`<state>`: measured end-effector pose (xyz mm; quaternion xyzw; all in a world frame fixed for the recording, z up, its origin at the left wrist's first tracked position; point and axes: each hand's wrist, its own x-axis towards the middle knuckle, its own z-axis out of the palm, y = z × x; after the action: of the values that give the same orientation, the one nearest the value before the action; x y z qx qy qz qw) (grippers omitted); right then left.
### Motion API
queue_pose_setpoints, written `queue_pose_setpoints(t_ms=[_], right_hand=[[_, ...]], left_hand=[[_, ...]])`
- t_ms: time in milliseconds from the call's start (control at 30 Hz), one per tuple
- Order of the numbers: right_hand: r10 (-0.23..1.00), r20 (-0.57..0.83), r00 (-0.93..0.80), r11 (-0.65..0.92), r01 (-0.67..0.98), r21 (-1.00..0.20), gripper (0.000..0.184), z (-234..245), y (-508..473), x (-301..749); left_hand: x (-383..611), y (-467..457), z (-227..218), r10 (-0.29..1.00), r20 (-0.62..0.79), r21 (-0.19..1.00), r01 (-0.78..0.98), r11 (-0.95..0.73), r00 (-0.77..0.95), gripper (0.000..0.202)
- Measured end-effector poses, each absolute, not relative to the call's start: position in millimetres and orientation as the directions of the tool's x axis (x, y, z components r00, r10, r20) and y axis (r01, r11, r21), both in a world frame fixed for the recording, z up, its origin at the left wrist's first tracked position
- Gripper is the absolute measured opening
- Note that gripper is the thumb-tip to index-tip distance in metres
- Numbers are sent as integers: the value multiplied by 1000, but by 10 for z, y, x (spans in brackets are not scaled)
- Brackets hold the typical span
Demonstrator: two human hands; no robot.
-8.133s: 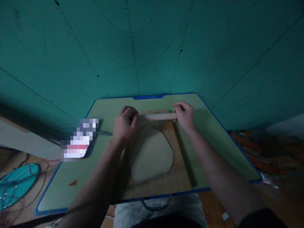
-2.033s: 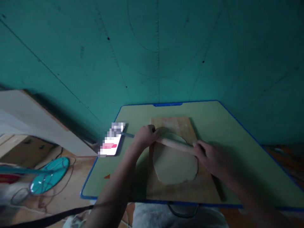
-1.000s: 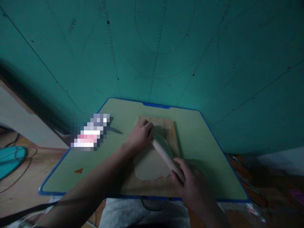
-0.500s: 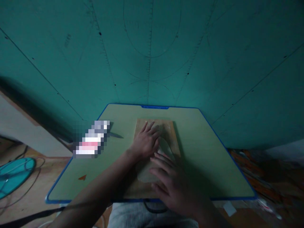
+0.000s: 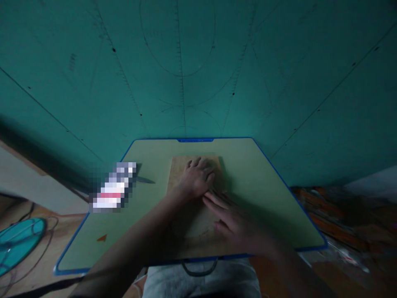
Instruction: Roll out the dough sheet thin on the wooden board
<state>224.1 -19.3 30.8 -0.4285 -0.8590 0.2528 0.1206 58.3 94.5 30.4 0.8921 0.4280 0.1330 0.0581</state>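
Note:
A light wooden board (image 5: 176, 169) lies on the small pale-green table (image 5: 248, 174). My left hand (image 5: 198, 180) rests palm down near the board's far half, fingers apart and slightly bent. My right hand (image 5: 228, 217) reaches in from the lower right with its fingers stretched out, the tips meeting the left hand's thumb side; it is partly blurred. Whatever lies beneath the hands is mostly hidden. A faint paler patch shows on the near part of the board.
Left of the board lies a narrow blade (image 5: 145, 180), beside a pixelated white and pink item (image 5: 113, 188). A small orange triangle (image 5: 101, 238) is at the table's near left. Behind stands a green wall (image 5: 198, 82) with drawn lines. A turquoise round stool top (image 5: 21, 240) is at lower left.
The pale, soft, flat piece seen between my hands on the board is now mostly out of sight. My right hand has moved forward against the left. The view has shifted slightly.

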Motion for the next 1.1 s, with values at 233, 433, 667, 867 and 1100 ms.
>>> queue_pose_setpoints(t_ms=[233, 433, 667, 867, 1100], right_hand=[[852, 18, -524, 462, 734, -498, 61, 277, -173, 2398], [918, 44, -394, 371, 813, -450, 55, 121, -129, 2569], [913, 139, -383, 407, 851, -331, 51, -204, -78, 2749], [980, 66, -185, 193, 842, -504, 74, -18, -294, 2328], [923, -14, -385, 309, 763, -567, 78, 352, -594, 1906]], left_hand=[[874, 1105, 361, 736, 166, 172, 716, -677, 656, 37], [1006, 1249, 281, 745, 129, 184, 723, -666, 654, 47], [1100, 1298, 304, 751, 141, 165, 732, -660, 645, 42], [865, 1194, 239, 712, 196, 123, 703, -700, 675, 40], [354, 1033, 167, 694, 151, 175, 672, -720, 704, 50]])
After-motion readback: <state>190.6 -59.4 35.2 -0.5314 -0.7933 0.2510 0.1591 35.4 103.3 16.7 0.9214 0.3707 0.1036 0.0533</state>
